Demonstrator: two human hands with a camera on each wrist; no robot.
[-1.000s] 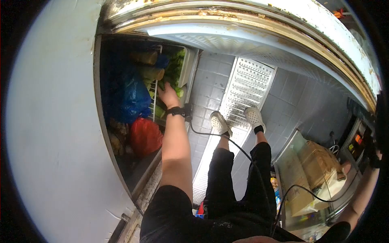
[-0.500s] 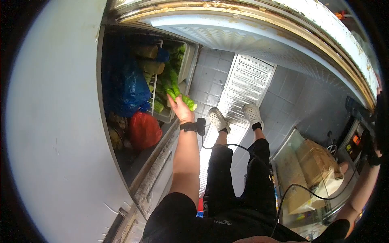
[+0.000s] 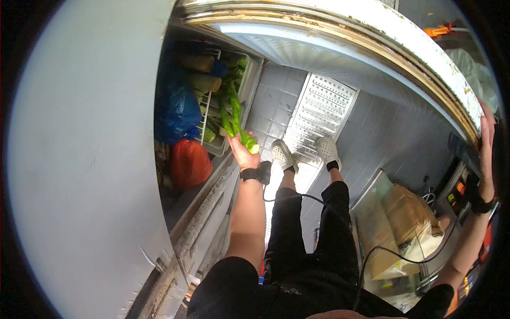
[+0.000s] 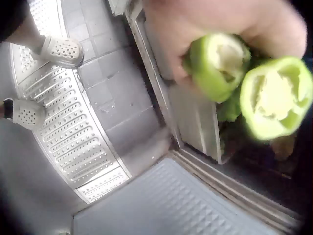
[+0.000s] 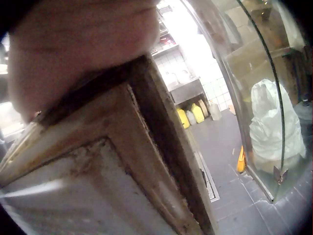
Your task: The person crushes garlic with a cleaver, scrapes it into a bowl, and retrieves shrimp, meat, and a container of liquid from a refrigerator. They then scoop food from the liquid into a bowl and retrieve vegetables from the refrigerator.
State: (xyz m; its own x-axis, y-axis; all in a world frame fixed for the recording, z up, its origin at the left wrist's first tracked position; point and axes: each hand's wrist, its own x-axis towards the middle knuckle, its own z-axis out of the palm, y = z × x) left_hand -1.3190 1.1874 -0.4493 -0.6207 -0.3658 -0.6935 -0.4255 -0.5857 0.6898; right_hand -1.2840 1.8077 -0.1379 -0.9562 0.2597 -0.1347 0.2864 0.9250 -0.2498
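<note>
Green vegetable stalks [image 3: 235, 114] lie in my left hand [image 3: 243, 154], whose fingers and thumb grip them near the thick ends, in front of the open cabinet. Two pale cut ends [image 4: 276, 98] face the left wrist camera, beside my left hand [image 4: 225, 19]. The leafy far ends reach back over a white crate [image 3: 249, 80] of greens. At the far right my right hand [image 3: 487, 154] rests with extended fingers on the edge of the open door [image 3: 372, 32]. In the right wrist view the hand [image 5: 83, 44] covers the door's worn corner [image 5: 127, 103].
Inside the cabinet are a blue bag [image 3: 178, 109], a red bag [image 3: 190, 164] and a wire rack [image 3: 205, 114]. A metal floor grate [image 3: 324, 106] lies under the feet. Cardboard [image 3: 409, 210] stands behind glass at the right, and a black cable crosses near the legs.
My left hand has come out of the crate towards the body, drawing the stalks along. My right hand, mostly hidden at the right border before, now shows against the door edge.
</note>
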